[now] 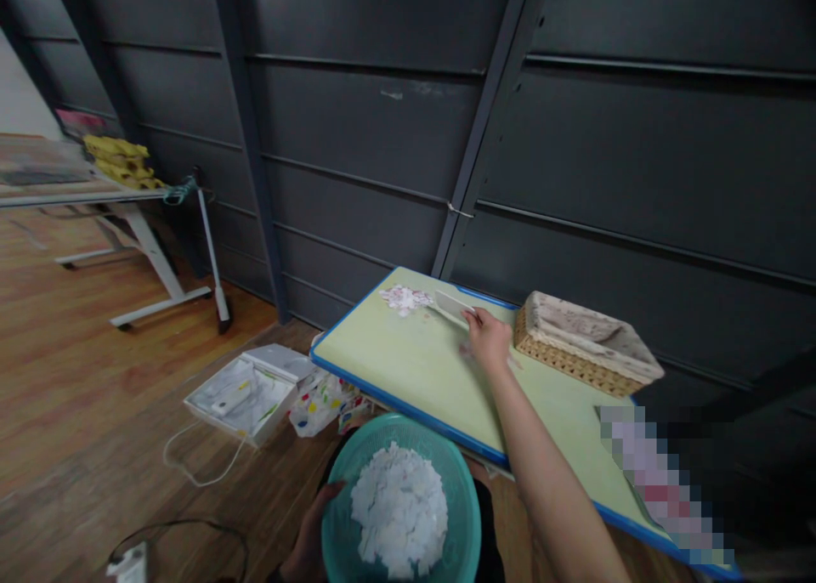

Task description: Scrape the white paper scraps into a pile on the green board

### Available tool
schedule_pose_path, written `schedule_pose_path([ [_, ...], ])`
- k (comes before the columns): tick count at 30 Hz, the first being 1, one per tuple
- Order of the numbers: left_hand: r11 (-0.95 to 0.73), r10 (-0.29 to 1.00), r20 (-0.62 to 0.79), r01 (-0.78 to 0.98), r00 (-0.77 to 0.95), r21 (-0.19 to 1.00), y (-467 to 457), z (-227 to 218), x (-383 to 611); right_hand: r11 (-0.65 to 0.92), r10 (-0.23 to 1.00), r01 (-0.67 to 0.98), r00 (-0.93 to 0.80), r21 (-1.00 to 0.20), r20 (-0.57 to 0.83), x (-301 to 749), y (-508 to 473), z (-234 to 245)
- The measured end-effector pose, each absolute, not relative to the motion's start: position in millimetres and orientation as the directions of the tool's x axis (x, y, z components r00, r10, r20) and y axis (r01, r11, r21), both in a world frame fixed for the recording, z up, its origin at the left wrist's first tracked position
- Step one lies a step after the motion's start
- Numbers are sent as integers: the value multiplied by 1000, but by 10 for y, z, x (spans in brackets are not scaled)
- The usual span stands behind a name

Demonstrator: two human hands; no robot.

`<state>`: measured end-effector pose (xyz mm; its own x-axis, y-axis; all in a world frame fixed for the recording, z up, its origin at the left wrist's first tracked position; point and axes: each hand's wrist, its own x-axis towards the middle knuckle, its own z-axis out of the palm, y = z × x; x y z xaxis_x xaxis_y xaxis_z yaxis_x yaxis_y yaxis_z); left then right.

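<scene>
My left hand (314,528) is closed on the left rim of a green plastic basket (470,515), held low in front of me. White scraps (400,506), which look like torn paper, are heaped inside it. Over the table (408,366), my right hand (490,338) reaches out, its fingers closed on a thin, flat white piece (454,304) whose kind I cannot make out. The far end of that piece points at a small pile of whitish scraps (405,298) near the table's far left corner. A few scraps lie beside my right wrist, partly hidden by it.
A wicker basket (567,358) with a cloth lining stands at the table's back right. A pixelated patch covers something at the right end. On the floor are an open white box (246,396), a patterned plastic bag (315,404) and cables. A dark panelled wall (363,116) rises behind.
</scene>
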<state>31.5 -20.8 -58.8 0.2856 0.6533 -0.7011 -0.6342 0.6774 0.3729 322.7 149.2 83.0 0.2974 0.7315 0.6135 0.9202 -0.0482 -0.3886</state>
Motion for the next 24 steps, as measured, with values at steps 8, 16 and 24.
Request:
schedule_pose_path([
  [8,704,586,-722,-672,368,229,-303,-968,427,-3,786,917,248,-398,566,3221,1592,765],
  [16,760,542,-663,-637,516,125,-349,-1002,459,127,806,848,214,-514,552,2988,1625,858],
  [24,763,553,-596,-641,582,83,-391,-895,452,161,842,869,127,-469,524,2832,1706,891],
])
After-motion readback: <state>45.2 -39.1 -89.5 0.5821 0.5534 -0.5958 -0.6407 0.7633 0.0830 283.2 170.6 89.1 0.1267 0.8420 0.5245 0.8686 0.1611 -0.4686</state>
